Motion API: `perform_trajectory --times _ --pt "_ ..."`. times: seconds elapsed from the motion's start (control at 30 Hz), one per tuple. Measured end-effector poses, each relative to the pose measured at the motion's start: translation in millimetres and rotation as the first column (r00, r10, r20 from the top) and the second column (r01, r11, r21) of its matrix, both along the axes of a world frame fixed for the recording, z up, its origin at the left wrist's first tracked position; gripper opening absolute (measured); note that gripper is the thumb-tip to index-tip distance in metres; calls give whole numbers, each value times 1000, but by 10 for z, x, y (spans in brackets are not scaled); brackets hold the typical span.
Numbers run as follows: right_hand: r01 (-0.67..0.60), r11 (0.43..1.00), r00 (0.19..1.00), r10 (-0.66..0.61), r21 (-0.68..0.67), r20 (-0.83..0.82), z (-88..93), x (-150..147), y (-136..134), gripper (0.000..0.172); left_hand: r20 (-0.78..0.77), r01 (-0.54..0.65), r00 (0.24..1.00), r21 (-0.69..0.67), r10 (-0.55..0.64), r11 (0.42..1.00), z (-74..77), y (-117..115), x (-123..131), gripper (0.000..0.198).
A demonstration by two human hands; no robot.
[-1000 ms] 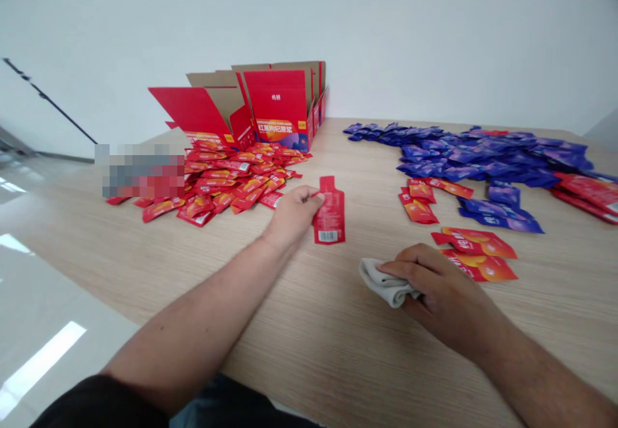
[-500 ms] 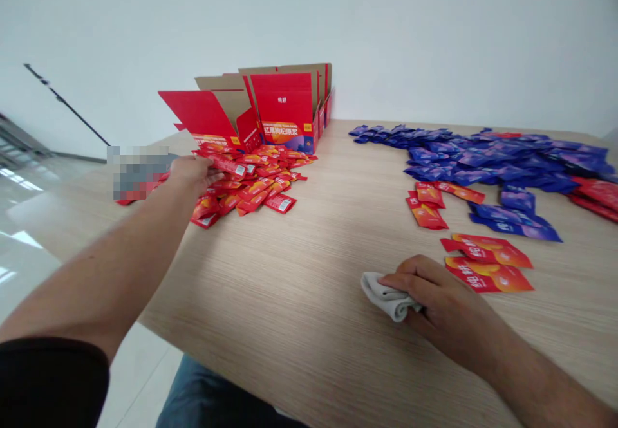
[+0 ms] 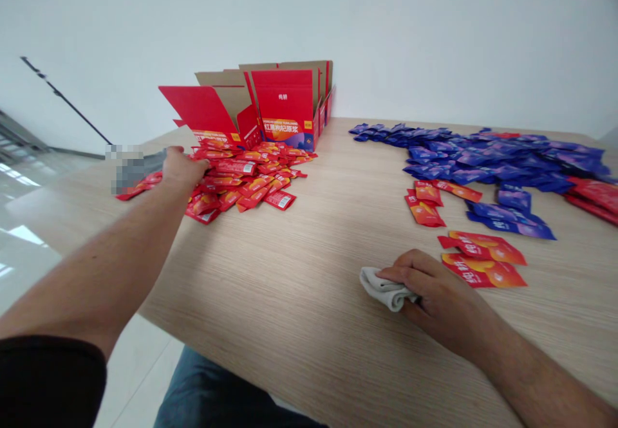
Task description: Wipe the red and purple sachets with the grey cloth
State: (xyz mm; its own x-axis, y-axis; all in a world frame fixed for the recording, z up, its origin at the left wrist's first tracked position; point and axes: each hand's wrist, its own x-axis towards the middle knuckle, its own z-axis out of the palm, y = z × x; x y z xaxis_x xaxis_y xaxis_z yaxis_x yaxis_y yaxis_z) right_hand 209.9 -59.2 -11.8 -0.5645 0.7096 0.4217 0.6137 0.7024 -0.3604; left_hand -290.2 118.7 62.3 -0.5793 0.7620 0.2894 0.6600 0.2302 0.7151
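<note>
My left hand (image 3: 182, 167) reaches to the left edge of a heap of red sachets (image 3: 255, 185), touching it. Its thumb points right, apart from the other fingers, which are partly hidden; I see nothing held in it. Near the front of the table, my right hand (image 3: 429, 296) pinches a folded light grey cloth (image 3: 386, 289) against the tabletop. Just beyond that hand lie two overlapping pairs of flat red-orange sachets (image 3: 485, 270), with a few blue sachets (image 3: 514, 222) behind them.
Open red cardboard boxes (image 3: 284, 109) stand behind the red heap. A long pile of blue sachets (image 3: 483, 154) covers the back right, with more red sachets (image 3: 591, 196) at the far right. A pixelated grey patch (image 3: 130, 170) hides something on the left. The table (image 3: 270, 273) backs onto a wall.
My left hand has shifted left along the red heap, off the sachet with a white label. My right hand and the cloth have hardly moved. The view has tilted slightly.
</note>
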Motion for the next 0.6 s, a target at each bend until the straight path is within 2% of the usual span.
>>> perform_trajectory --times 0.1,0.23,0.37,0.47,0.6 --pt "3 1000 1000 -3 -7 2 1 1 -3 37 -156 -85 984 23 88 996 66 -121 149 44" --pt "13 999 1000 -12 -30 25 -3 6 -4 39 -217 23 976 -4 -23 1000 102 -270 487 38" --pt "9 999 999 -7 -49 41 31 -24 -9 34 -191 225 953 -79 -236 971 -8 -404 918 32" --pt "-22 996 998 27 -87 60 71 -66 -12 33 -127 393 904 -120 -407 911 -177 -489 1294 24" --pt "-19 982 996 33 -186 77 100 -114 -8 34 25 660 750 -104 -661 744 -394 -598 1882 18"
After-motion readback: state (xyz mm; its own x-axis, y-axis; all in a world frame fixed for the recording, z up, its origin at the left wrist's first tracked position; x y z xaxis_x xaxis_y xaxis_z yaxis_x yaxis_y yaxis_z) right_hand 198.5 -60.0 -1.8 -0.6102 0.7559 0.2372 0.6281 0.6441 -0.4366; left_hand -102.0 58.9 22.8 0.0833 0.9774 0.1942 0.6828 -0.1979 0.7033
